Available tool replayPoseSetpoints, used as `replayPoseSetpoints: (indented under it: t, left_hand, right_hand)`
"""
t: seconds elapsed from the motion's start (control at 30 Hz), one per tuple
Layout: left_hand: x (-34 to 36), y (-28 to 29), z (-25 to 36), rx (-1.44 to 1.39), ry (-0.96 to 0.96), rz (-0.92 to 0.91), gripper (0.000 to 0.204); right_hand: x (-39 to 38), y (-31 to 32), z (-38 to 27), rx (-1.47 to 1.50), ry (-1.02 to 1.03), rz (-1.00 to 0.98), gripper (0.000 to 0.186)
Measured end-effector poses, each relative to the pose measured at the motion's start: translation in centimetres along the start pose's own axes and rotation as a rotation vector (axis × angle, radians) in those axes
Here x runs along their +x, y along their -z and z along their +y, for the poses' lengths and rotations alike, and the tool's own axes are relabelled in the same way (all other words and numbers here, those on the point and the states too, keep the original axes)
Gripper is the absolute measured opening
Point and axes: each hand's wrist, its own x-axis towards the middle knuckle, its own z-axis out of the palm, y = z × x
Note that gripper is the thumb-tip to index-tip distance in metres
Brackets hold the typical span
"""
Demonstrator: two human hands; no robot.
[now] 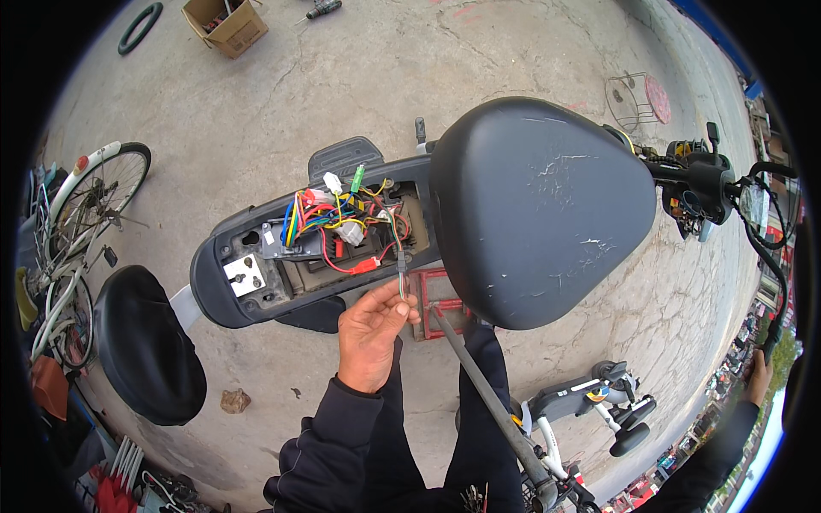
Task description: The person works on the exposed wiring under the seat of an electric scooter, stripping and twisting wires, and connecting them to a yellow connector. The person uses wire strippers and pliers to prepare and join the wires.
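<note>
My left hand [376, 329] pinches thin wires [402, 292] between thumb and fingertips, just below a small dark plug connector [402, 261]. These run up to a bundle of coloured wires [329, 209] with white, red and green connectors, lying in the uncovered body compartment [295, 282] of an electric scooter. A scuffed black saddle [547, 214] covers the compartment's right end. At the far right, my right hand [758, 378] is closed around the end of the black handlebar [774, 316]; its fingers are small and partly hidden near the picture's rim.
Below the scooter stand a red metal frame [440, 299] and a slanting grey pole [487, 385]. Another black seat [150, 346] and a bicycle [94, 188] are at left. An open cardboard box [235, 34], a drill [323, 8] and a wire stool [637, 98] sit farther off.
</note>
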Motion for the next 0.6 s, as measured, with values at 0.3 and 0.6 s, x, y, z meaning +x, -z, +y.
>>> replayPoseSetpoints:
  t: [0.3,0.6]
  left_hand:
    - [0.08,0.11,-0.14,-0.004,-0.002,0.009,0.033]
    - [0.21,0.16,-0.23,0.013,0.022,0.031,0.033]
  right_hand:
    - [-0.18,-0.34,-0.49,-0.015,-0.008,0.028,0.021]
    - [0.46,0.40,0.36,-0.022,-0.011,0.013,0.023]
